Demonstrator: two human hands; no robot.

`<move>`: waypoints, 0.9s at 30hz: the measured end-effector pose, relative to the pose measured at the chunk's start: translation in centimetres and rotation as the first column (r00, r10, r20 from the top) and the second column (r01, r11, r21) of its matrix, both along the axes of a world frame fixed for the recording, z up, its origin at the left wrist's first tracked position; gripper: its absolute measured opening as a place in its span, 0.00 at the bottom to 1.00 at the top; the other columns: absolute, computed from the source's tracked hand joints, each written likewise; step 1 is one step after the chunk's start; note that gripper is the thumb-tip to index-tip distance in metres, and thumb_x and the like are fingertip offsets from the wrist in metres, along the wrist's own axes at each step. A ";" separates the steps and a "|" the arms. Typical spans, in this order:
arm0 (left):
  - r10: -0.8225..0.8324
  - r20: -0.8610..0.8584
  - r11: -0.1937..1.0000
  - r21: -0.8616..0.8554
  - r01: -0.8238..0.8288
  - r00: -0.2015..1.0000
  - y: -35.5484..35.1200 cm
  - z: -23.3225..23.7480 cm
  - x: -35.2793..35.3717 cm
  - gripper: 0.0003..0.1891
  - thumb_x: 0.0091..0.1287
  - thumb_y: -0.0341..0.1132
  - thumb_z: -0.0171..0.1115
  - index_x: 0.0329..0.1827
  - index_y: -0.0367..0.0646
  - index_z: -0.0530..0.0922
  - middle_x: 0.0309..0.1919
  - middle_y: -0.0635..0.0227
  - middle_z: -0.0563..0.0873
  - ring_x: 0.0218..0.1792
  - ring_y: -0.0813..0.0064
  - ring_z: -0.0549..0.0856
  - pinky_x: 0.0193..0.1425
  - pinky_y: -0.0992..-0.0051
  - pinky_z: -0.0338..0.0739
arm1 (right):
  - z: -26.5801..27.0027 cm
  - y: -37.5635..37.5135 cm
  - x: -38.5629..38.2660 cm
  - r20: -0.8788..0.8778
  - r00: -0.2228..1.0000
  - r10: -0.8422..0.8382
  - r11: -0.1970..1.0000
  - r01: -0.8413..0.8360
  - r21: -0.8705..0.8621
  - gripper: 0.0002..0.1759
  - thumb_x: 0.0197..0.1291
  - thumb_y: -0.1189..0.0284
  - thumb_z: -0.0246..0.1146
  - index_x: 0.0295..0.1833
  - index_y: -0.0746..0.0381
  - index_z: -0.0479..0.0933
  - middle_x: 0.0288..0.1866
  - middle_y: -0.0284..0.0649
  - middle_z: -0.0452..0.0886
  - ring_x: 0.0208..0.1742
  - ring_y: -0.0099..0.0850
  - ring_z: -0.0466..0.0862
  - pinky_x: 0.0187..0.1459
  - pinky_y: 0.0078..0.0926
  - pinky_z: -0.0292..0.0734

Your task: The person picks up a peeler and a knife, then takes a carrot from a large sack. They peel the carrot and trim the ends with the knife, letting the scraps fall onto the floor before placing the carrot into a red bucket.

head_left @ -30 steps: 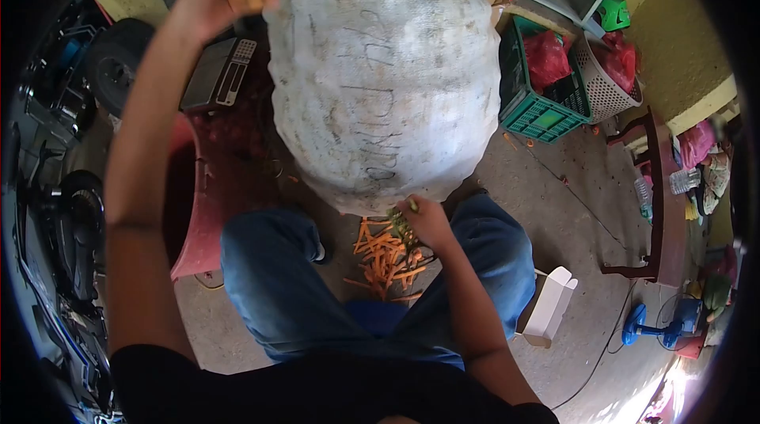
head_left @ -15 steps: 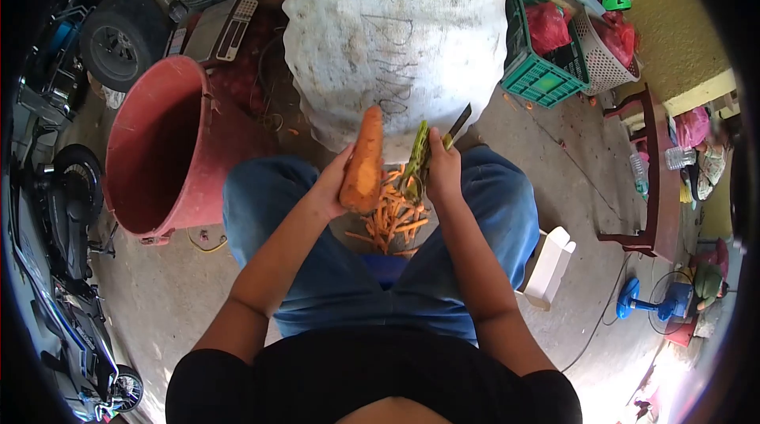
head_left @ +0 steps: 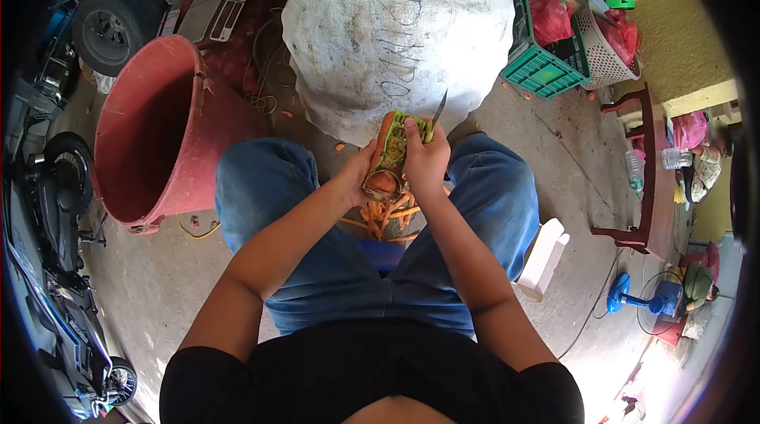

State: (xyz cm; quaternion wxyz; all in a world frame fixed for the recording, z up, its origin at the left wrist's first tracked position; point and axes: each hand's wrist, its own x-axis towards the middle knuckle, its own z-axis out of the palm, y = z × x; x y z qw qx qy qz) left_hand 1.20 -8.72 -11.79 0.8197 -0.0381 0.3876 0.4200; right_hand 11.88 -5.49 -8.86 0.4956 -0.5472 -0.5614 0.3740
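Between my knees, my left hand [head_left: 359, 176] is closed round a large orange carrot [head_left: 384, 183], holding it from the left side. My right hand [head_left: 425, 159] grips a green peeler-like tool [head_left: 393, 144], which lies over the carrot and covers most of it. A dark, narrow knife blade [head_left: 439, 106] sticks up beyond the fingers of that same hand. Below the hands, orange peel strips [head_left: 380, 220] lie in a heap on the floor, partly hidden by the hands.
A big white sack [head_left: 396, 28] stands in front of my knees. The red tub [head_left: 150, 131] is at left, with a scale [head_left: 214, 12] behind it. At right are a green crate [head_left: 546, 68], a white box [head_left: 545, 259] and a wooden piece of furniture [head_left: 653, 171].
My right hand has brought the green tool left onto the carrot. The carrot has shifted slightly right and down, and both hands are now close together.
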 end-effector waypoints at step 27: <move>-0.276 -0.405 0.920 0.150 0.361 0.872 0.0 2.2 -2.6 0.23 0.63 0.51 0.45 0.49 0.40 0.68 0.39 0.62 0.77 0.35 0.72 0.80 0.37 0.71 0.78 | -2.1 6.0 4.4 -0.309 0.910 -0.275 0.959 0.238 -0.151 0.12 0.59 0.67 0.54 0.31 0.66 0.70 0.21 0.33 0.71 0.22 0.19 0.69 0.24 0.20 0.67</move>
